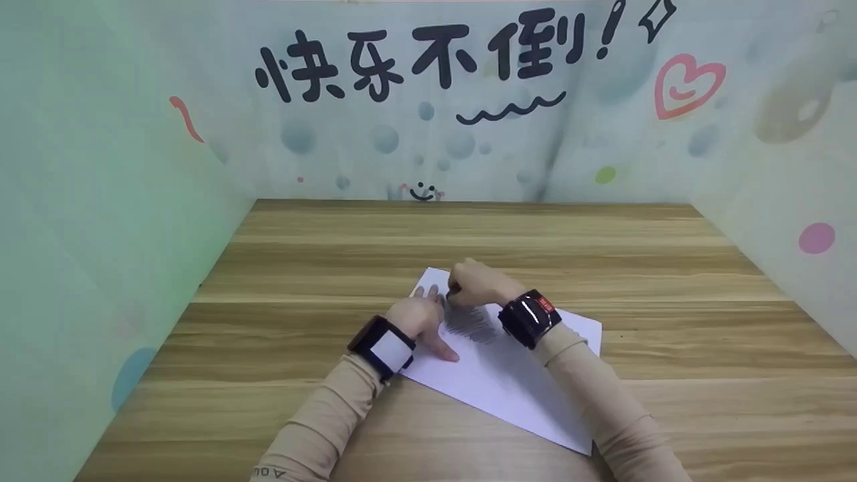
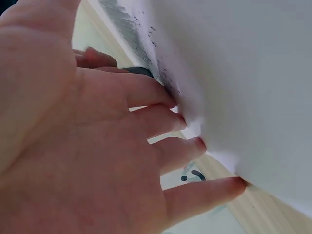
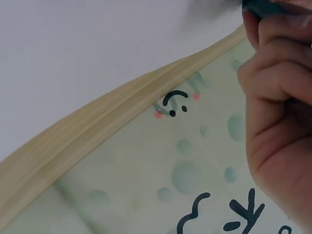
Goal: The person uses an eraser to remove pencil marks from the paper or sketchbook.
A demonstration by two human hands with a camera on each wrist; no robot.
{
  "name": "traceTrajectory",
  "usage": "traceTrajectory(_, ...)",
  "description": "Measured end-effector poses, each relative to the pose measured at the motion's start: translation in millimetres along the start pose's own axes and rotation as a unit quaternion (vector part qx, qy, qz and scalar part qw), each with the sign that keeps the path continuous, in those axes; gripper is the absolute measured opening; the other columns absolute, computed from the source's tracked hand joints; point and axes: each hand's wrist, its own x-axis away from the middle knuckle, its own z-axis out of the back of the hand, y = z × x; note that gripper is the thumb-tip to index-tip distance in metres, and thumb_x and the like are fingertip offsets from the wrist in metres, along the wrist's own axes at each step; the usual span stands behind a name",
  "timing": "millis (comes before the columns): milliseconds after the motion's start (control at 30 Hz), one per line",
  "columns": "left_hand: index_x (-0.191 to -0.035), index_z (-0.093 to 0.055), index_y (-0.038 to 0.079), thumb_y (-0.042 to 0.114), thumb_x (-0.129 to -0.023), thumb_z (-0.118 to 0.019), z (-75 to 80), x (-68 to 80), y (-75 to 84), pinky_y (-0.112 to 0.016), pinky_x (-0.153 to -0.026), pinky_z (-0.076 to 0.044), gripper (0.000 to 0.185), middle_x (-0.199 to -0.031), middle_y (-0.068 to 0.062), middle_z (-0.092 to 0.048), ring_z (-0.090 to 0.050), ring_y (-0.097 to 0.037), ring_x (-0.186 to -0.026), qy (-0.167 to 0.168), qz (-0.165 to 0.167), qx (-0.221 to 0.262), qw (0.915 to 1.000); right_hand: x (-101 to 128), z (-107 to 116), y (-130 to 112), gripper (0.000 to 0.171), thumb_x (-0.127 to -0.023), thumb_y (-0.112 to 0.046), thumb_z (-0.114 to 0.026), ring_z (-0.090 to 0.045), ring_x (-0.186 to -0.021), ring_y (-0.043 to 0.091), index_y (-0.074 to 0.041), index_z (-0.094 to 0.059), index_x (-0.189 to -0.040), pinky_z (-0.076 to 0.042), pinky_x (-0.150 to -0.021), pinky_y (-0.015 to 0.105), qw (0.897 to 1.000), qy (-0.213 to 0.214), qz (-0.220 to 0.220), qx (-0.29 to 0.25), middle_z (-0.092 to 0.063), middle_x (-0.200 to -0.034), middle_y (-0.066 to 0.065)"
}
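Pressing paper (image 1: 515, 388), left hand (image 1: 422, 321) splays; right hand (image 1: 483, 282) curls round dark object (image 3: 264, 7).

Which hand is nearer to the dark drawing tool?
The person's right hand: it grips the dark drawing tool at the white paper. The left hand rests on the white paper, to the tool's left.

Toward two o'clock in the right-wrist view, a dark teal piece (image 3: 263, 7) is being partly hidden by the bare right hand (image 3: 280, 102), itself being cropped at three. Grey shading (image 3: 207, 13) at one is being blurred. At seven in the head view, the beige fabric left sleeve (image 1: 318, 425) is being cut off.
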Motion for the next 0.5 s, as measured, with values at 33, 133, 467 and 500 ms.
traceTrajectory(33,-0.147,-0.011,0.004,0.063,-0.068,-0.067,-0.2,0.0,-0.1,-0.04,-0.115,-0.021,0.113,-0.155,-0.014,-0.005,-0.007,-0.031,-0.143,-0.003,0.0,0.0,1.0,0.0,-0.4,-0.2,0.016,-0.072,-0.009,-0.063,-0.042,-0.047,0.008,-0.005,-0.061,-0.057,-0.034,-0.043,0.018,1.0,-0.001,-0.003,-0.001,-0.048,-0.051,-0.004)
traceTrajectory(133,-0.147,-0.011,0.003,0.063,-0.069,-0.066,0.3,0.7,-0.1,-0.04,-0.115,-0.019,0.113,-0.155,-0.015,-0.004,-0.007,-0.032,-0.142,-0.004,-0.004,-0.003,1.0,-0.1,-0.8,-0.4,0.018,-0.071,-0.007,-0.062,-0.04,-0.043,0.007,-0.006,-0.058,-0.054,-0.033,-0.041,0.018,1.0,0.012,-0.022,0.004,-0.046,-0.049,-0.005)
traceTrajectory(467,-0.146,-0.012,0.001,0.062,-0.069,-0.067,0.8,4.7,-1.5,-0.04,-0.116,-0.018,0.112,-0.154,-0.016,-0.005,-0.008,-0.033,-0.142,0.006,-0.008,0.005,0.9999,-0.8,0.0,-4.7,0.017,-0.07,-0.006,-0.06,-0.04,-0.044,0.009,-0.007,-0.056,-0.053,-0.033,-0.041,0.019,0.999,0.017,-0.033,0.017,-0.046,-0.05,-0.004)
traceTrajectory(500,-0.146,-0.012,0.001,0.062,-0.069,-0.067,0.6,4.9,-1.6,-0.04,-0.116,-0.018,0.112,-0.154,-0.016,-0.005,-0.008,-0.033,-0.142,0.007,-0.009,0.005,0.9999,-0.8,0.0,-4.9,0.017,-0.07,-0.006,-0.06,-0.04,-0.045,0.009,-0.006,-0.056,-0.053,-0.033,-0.041,0.019,0.999,0.013,-0.029,0.017,-0.046,-0.05,-0.004)
